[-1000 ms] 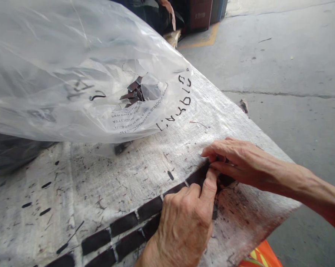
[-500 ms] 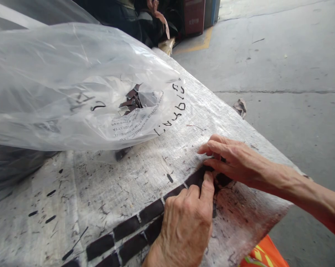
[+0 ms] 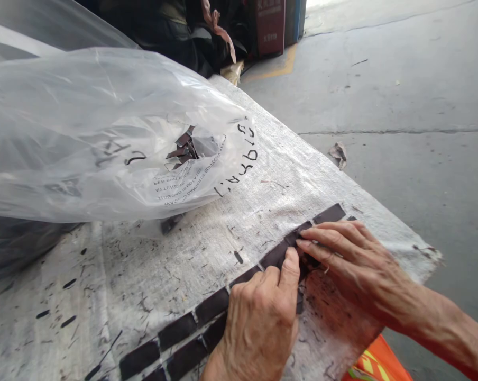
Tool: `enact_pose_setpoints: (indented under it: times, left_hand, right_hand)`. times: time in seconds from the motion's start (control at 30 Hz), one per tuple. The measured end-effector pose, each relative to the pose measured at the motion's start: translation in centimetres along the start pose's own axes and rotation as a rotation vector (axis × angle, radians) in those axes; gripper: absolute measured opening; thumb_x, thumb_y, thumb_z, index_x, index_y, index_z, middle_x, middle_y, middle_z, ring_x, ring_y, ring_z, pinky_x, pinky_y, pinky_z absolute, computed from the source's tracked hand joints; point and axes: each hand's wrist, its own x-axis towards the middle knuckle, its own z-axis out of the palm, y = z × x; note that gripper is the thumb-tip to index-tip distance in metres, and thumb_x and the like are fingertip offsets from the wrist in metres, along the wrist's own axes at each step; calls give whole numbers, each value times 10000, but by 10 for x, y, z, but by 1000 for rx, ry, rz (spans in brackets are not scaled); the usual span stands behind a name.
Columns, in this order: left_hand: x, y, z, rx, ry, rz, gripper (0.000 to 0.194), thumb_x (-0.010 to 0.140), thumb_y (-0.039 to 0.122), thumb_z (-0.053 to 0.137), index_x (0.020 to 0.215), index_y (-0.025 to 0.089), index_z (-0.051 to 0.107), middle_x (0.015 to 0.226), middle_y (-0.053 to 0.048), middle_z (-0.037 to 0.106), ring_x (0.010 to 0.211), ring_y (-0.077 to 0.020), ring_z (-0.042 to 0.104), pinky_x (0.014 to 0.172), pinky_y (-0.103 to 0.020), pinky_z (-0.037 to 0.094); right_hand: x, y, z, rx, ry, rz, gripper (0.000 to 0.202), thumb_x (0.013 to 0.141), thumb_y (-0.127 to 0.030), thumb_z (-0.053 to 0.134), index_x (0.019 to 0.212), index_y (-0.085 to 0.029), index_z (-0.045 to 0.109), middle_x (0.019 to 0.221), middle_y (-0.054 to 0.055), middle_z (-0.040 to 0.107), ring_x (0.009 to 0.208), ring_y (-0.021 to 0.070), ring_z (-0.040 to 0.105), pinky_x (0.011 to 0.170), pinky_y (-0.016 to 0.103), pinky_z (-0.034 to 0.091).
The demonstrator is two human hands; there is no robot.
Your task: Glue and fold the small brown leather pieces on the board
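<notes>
A line of dark rectangular pieces [image 3: 212,306], joined end to end, runs diagonally over the pale cloth [image 3: 152,270], with a second similar line beside it. My left hand [image 3: 258,323] is curled over these lines, its raised digit pressing near the piece at my right fingertips. My right hand [image 3: 354,259] has its fingers close together on that piece, pinching at its edge; its underside is hidden. Past the right fingertips, an end piece [image 3: 329,213] lies flat on the cloth. Thread-like scraps show under the right hand.
A large clear plastic bag [image 3: 84,127] with dark offcuts [image 3: 183,148] inside covers the left and back. Loose threads and small dark ovals [image 3: 69,283] litter the cloth. Its edge drops to a grey concrete floor [image 3: 421,159]. Dark red boxes [image 3: 269,32] stand at the back.
My right hand has shifted right and toward me, uncovering the end piece. My left hand stays on the lines of dark pieces, and the view has shifted slightly.
</notes>
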Motion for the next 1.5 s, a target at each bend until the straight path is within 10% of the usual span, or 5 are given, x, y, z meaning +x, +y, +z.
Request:
enact_pose_setpoints:
  times: [0.6, 0.97, 1.33, 1.5]
  left_hand:
    - [9, 2, -4, 49, -213, -88, 878, 514, -23, 490, 1388, 56, 474, 684, -11, 694, 523, -226, 679, 431, -306, 550]
    - [19, 2, -9, -15, -545, -226, 907, 627, -50, 467, 1498, 142, 302, 902, -55, 746, 727, -276, 731, 606, -403, 621]
    - [8, -3, 1, -1, -287, -144, 801, 679, -7, 454, 1466, 119, 370, 782, -34, 734, 596, -240, 705, 501, -319, 548]
    - [14, 2, -6, 17, -437, -214, 779, 730, -8, 460, 1484, 151, 343, 819, -50, 742, 670, -261, 723, 570, -346, 567]
  right_hand:
    - [3, -8, 7, -143, 197, 135, 331, 898, -45, 521, 1217, -110, 577, 1186, 125, 700, 1147, 285, 559, 917, 456, 439]
    - [-1, -14, 25, -192, 109, 218, 411, 944, -358, 544, 1284, -130, 569, 1336, 90, 629, 1360, 310, 424, 1147, 518, 239]
    - [-8, 1, 16, -289, 202, 171, 464, 922, -366, 575, 1271, -61, 549, 1341, 264, 563, 1389, 380, 341, 1025, 568, 383]
    - [-5, -1, 18, -249, 137, 207, 473, 941, -459, 504, 1254, -115, 592, 1406, 196, 543, 1380, 390, 357, 1056, 599, 337]
